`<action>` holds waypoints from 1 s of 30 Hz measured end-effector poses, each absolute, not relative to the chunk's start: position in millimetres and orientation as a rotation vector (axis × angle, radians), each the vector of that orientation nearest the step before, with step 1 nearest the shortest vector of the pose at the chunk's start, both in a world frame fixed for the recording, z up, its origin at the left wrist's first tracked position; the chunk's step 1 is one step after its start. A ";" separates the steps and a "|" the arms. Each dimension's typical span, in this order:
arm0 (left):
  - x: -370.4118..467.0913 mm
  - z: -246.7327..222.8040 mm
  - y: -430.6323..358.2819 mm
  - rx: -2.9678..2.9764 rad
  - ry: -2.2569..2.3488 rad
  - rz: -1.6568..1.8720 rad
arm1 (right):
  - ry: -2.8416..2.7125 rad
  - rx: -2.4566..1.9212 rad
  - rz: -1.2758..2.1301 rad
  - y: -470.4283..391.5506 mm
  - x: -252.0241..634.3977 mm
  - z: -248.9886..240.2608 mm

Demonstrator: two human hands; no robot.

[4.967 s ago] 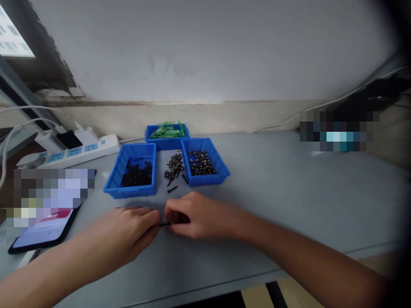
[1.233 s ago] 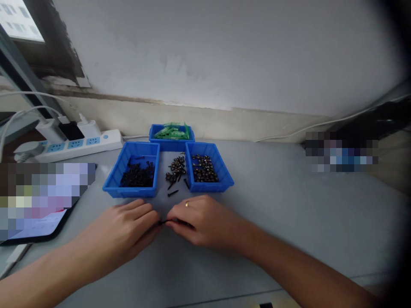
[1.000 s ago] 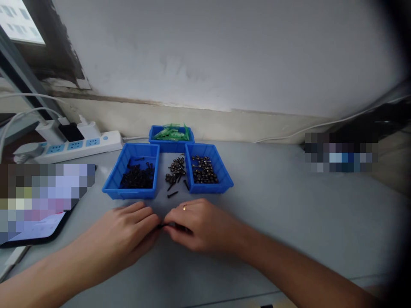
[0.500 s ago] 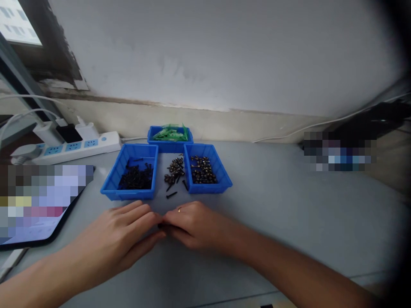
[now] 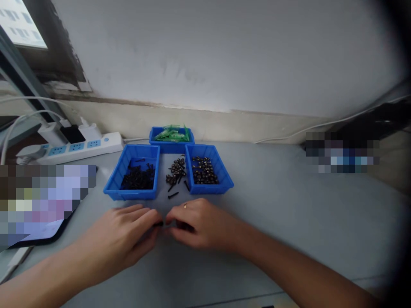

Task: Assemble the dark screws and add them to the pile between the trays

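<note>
My left hand is closed in a pinch, with the dark end of what looks like a black screw showing at its fingertips. Just to the right, my right hand, with a ring on one finger, is curled; a dark patch shows between thumb and fingers, and what it holds is hidden. Only a narrow gap parts the fingertips. Beyond them lie loose black screws and a pile of shiny brass-coloured screw-like pieces. A left blue bin holds black screws; a right blue bin holds shiny metal pieces.
Behind these stands a third blue bin with green plastic pieces. A white power strip with plugs and cables lies at the left, with a tablet in front of it. The wall rises behind the grey table.
My hands were touching at the fingertips; they have drawn slightly apart, the right one moving a little right. The dark piece stays at my left fingertips. The view has shifted slightly.
</note>
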State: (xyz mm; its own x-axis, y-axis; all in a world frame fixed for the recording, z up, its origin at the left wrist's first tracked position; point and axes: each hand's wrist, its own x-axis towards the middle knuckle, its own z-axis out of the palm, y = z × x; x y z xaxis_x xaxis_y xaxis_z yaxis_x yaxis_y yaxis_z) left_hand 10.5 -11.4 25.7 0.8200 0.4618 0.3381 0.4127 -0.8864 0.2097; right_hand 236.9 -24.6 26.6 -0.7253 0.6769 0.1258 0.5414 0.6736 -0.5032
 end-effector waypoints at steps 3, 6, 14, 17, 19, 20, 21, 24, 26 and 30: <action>11.8 28.2 -10.3 2.905 0.618 0.584 | -2.585 -0.972 0.651 -24.7 236.5 26.9; 12.8 31.5 -8.7 2.916 0.585 0.589 | -2.582 -0.999 0.668 -23.7 235.1 26.2; 11.1 30.2 -6.0 2.933 0.608 0.558 | -2.582 -1.047 0.704 -22.7 234.1 26.6; 10.5 28.3 -6.0 2.928 0.665 0.564 | -2.576 -1.065 0.705 -23.1 233.7 27.4; 9.7 27.3 -6.1 2.928 0.699 0.555 | -2.568 -1.082 0.701 -23.4 233.0 28.0; 9.3 27.0 -6.3 2.930 0.709 0.546 | -2.565 -1.087 0.700 -23.5 232.6 28.3; 9.0 26.8 -6.7 2.933 0.715 0.536 | -2.561 -1.090 0.702 -23.6 232.2 28.7; 8.7 26.9 -7.9 2.949 0.712 0.510 | -2.551 -1.089 0.708 -23.7 231.1 30.1; 8.7 26.6 -8.3 2.956 0.709 0.497 | -2.542 -1.090 0.714 -23.7 230.8 30.9; 7.5 24.9 -7.4 2.955 0.736 0.470 | -2.527 -1.091 0.747 -23.9 230.8 31.3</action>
